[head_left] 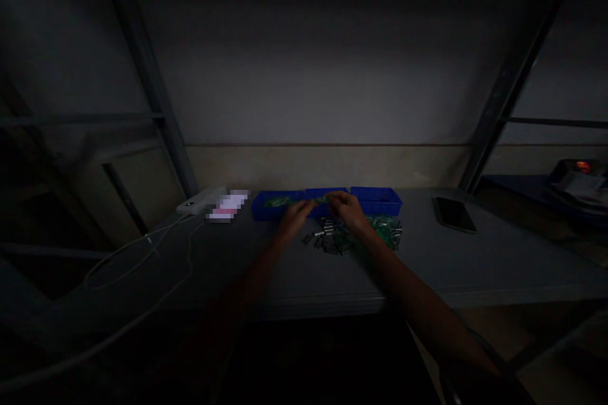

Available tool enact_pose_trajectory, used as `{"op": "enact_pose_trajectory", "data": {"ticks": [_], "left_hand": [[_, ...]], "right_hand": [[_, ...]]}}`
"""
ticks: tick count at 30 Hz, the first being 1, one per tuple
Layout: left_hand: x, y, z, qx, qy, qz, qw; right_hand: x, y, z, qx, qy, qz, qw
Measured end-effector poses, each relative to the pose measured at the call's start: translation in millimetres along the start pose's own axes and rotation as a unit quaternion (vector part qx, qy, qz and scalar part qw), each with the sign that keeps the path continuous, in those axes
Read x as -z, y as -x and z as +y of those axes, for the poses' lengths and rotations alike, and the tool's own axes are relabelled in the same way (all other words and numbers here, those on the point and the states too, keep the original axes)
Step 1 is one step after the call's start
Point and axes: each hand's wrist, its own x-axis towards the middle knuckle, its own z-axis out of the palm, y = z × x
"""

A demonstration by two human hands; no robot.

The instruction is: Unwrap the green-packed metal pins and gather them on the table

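Note:
The scene is dim. My left hand [295, 215] and my right hand [348, 209] reach far forward over a grey table [475, 259]. Together they pinch a small green circuit board [320, 200] held between them, just in front of a row of blue trays [375, 201]. Green boards lie in the left tray [278, 202]. Below my hands sits a heap of small dark and silvery parts [330, 242]. More green boards [387, 229] lie beside my right wrist.
A dark phone [455, 214] lies on the table to the right. At the left are a white power bank [199, 200] with white cables [142, 253] and a blurred pink-white item [228, 205]. Metal frame posts stand at both sides.

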Motion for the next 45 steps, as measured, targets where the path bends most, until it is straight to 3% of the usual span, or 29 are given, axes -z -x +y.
{"op": "enact_pose_trajectory", "data": {"ticks": [3,7,14,18,21,25,27,30,34,39,42,45], "left_hand": [[0,2,4,0.107,0.091,-0.022,0.99],[2,5,7,0.13,0.152,-0.031,0.979],[1,6,4,0.051,0.17,-0.059,0.982],[2,1,0,0.005,0.181,0.007,0.983],[3,-1,0,-0.037,0.175,0.056,0.982],[3,0,2,-0.091,0.106,0.071,0.988],[2,1,2,-0.126,0.043,0.053,0.99],[-1,2,0,-0.162,-0.052,0.026,0.985],[-2,2,-3,-0.168,-0.087,0.037,0.981],[3,-2,-8,-0.147,-0.069,0.066,0.985],[5,-6,-11,-0.137,-0.059,0.076,0.986],[7,-8,-11,-0.128,-0.046,0.085,0.987]], "right_hand": [[0,2,-2,0.025,0.009,-0.004,1.0],[-1,5,-1,0.056,0.014,-0.015,0.998],[-2,5,1,0.058,0.042,-0.04,0.997],[-1,4,-3,0.036,-0.025,-0.03,0.999],[-3,6,-5,-0.019,-0.048,-0.035,0.998],[-11,10,-5,-0.095,-0.001,-0.108,0.99],[-14,13,-2,-0.096,0.049,-0.155,0.982],[-14,17,2,-0.015,0.187,-0.22,0.957],[-16,22,6,0.122,0.36,-0.308,0.872],[-22,26,7,0.207,0.45,-0.331,0.803],[-22,26,6,0.222,0.455,-0.339,0.793],[-21,26,5,0.195,0.441,-0.325,0.814]]}}
